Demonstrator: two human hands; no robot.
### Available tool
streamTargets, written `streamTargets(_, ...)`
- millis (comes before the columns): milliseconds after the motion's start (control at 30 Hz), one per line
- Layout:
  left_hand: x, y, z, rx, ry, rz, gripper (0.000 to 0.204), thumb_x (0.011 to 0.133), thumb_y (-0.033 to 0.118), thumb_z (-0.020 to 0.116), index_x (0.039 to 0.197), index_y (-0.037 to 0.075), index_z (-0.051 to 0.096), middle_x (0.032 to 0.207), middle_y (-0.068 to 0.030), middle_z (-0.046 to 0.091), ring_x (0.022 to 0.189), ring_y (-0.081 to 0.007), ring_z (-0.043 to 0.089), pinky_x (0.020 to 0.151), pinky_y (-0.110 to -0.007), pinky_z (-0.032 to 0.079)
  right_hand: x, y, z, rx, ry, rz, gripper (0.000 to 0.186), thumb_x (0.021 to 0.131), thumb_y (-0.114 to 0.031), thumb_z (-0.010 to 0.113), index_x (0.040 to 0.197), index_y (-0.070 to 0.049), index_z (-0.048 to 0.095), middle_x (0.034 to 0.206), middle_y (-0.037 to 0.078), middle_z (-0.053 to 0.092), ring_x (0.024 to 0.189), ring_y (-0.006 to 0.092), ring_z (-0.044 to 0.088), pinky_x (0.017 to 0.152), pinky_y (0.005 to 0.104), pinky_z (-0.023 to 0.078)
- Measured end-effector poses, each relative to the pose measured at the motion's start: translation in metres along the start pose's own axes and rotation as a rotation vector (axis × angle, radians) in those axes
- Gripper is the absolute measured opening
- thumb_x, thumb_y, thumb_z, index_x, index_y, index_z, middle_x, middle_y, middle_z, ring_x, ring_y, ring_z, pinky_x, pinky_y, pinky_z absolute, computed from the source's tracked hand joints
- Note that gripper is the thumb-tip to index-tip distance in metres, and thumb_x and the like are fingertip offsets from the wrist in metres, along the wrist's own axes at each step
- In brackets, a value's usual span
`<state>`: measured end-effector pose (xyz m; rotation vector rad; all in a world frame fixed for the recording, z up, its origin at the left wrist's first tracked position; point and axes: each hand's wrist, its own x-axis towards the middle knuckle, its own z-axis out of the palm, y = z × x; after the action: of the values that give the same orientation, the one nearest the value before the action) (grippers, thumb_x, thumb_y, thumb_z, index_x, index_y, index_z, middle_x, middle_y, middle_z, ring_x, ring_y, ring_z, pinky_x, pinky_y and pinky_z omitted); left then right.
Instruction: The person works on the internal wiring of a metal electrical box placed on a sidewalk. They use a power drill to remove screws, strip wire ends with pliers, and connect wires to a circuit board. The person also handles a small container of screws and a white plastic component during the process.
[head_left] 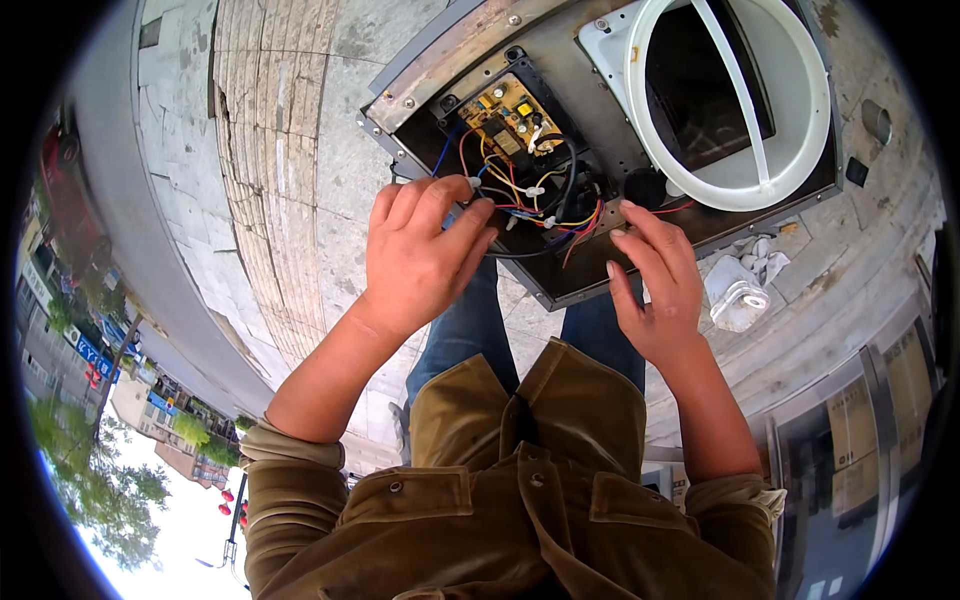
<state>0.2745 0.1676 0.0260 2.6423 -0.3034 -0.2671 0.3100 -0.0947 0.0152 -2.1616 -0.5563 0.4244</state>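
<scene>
1. Coloured wires are lying loosely in the open metal housing, at twelve o'clock from the person.
2. At the wires' eight o'clock, the left hand is drawing thumb and forefinger close together; whether they are pinching a wire, I cannot tell.
3. At four o'clock, the right hand is hanging over the housing's near edge, holding its fingers apart.
4. A circuit board is sitting at eleven o'clock, a white round collar at two.
</scene>
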Motion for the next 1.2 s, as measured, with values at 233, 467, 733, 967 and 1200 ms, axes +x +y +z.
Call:
streamTargets(233,-0.023,0.031,0.007,0.005,-0.104,-0.229,0.03,0.075,0.014,0.076,0.103,0.013,0.069,0.108,-0.005,0.059,0.1,-0.0262,0.055,0.086,-0.041,0.04,-0.03,0.0,-0.016,0.096,0.055,0.123,0.031,0.075,0.005,0.067,0.106,0.0,0.065,0.118,0.016,0.063,0.1,0.0327,0.064,0.085,0.0392,0.052)
streamTargets(467,-0.024,0.048,0.014,-0.391,-0.198,-0.076,0.029,0.073,0.006,0.075,0.102,0.011,0.07,0.109,-0.0055,0.062,0.099,-0.0256,0.059,0.087,-0.041,0.042,-0.03,-0.001,-0.011,0.095,-0.019,0.132,0.034,0.076,0.004,0.067,0.109,-0.001,0.064,0.116,0.017,0.063,0.101,0.0333,0.063,0.085,0.0383,0.052)
streamTargets(733,-0.01,0.014,-0.012,-0.319,0.022,-0.159,0.016,0.076,-0.002,0.073,0.09,0.004,0.067,0.095,-0.0092,0.065,0.087,-0.0278,0.062,0.076,-0.037,0.049,0.006,0.003,0.015,-0.286,-0.285,0.202,0.036,0.08,-0.002,0.064,0.116,-0.006,0.066,0.094,0.011,0.059,0.09,0.0283,0.061,0.071,0.0383,0.053)
streamTargets(967,-0.016,0.011,-0.012,-0.35,0.036,-0.161,0.015,0.077,-0.003,0.072,0.089,0.004,0.067,0.094,-0.0096,0.066,0.087,-0.0277,0.063,0.075,-0.036,0.05,0.019,0.025,0.024,-0.29,-0.254,0.022,0.016,0.079,-0.008,0.067,0.095,-0.006,0.067,0.08,0.008,0.059,0.077,0.0269,0.062,0.064,0.0362,0.051)
streamTargets(1200,-0.03,0.004,-0.013,-0.387,0.069,-0.192,0.015,0.076,-0.003,0.072,0.089,0.003,0.067,0.093,-0.0098,0.066,0.087,-0.0277,0.064,0.074,-0.036,0.05,0.009,-0.004,-0.008,-0.01,-0.109,0.005,0.015,0.076,-0.002,0.073,0.09,-0.001,0.068,0.077,0.012,0.062,0.066,0.0301,0.059,0.058,0.0378,0.046)
